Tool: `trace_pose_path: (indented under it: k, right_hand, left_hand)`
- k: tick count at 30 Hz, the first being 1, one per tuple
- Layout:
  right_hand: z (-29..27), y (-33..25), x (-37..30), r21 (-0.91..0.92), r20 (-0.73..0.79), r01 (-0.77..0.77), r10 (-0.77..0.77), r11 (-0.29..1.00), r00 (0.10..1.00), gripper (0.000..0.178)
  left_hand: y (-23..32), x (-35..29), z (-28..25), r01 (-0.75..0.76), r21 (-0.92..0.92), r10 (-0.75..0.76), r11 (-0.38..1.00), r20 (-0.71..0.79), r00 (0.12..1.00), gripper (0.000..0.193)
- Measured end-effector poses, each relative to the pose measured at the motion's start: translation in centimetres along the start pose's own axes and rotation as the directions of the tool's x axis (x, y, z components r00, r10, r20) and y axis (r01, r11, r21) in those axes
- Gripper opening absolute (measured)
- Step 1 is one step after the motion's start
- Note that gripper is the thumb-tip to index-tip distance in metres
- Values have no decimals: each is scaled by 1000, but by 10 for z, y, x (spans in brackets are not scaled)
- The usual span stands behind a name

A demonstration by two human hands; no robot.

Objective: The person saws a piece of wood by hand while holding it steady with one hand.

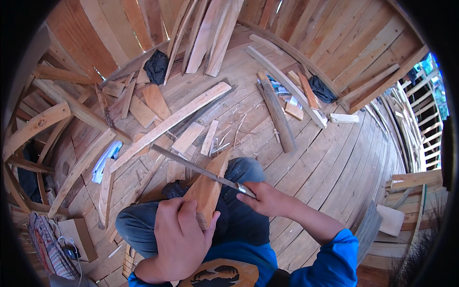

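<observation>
My left hand (179, 234) is wrapped round the near end of a short, thick wood block (204, 195) that tapers to a point away from me. The block is tilted over my lap, its far tip beside my knee. In my right hand (266, 198) is the metal-collared handle of a machete (189, 165) with a long, straight, narrow blade. That blade crosses the block's upper part and points up and to the left. Whether its edge bites into the wood cannot be made out. The fingertips under the block are partly hidden.
Offcuts and curly shavings (234, 131) litter the plank floor ahead. A long pale beam (177, 122) lies diagonally there, and a round pole (278, 117) lies further right. Wooden frames (76, 103) stand at left, near a cardboard box (79, 238). Boards (222, 38) lean on the far wall.
</observation>
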State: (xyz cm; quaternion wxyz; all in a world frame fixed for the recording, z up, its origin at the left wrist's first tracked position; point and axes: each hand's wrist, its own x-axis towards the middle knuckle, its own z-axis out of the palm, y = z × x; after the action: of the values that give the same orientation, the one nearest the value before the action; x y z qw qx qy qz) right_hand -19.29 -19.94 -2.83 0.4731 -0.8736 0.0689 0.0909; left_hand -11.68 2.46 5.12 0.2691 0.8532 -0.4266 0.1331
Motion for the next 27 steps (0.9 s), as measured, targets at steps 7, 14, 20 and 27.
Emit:
trace_pose_path:
  k: [7, 14, 20, 27]
  right_hand:
    - [-1, 9, -7, -428, -252, -161, 54, 889, 966, 15]
    - [-3, -9, 3, -577, -326, -275, 92, 769, 941, 16]
    - [-3, -20, 34, -686, -294, -207, -5, 697, 956, 14]
    - [-44, -12, 45, -683, -355, -298, 54, 666, 933, 24]
  left_hand:
    - [10, 20, 5, -135, 45, 135, 990, 7, 991, 52]
    - [-1, 27, 4, -103, 68, 106, 992, -44, 993, 48]
    - [-29, 26, 2, -18, 58, 23, 998, -100, 995, 47]
    - [-24, 11, 2, -99, -53, 97, 994, -32, 995, 53]
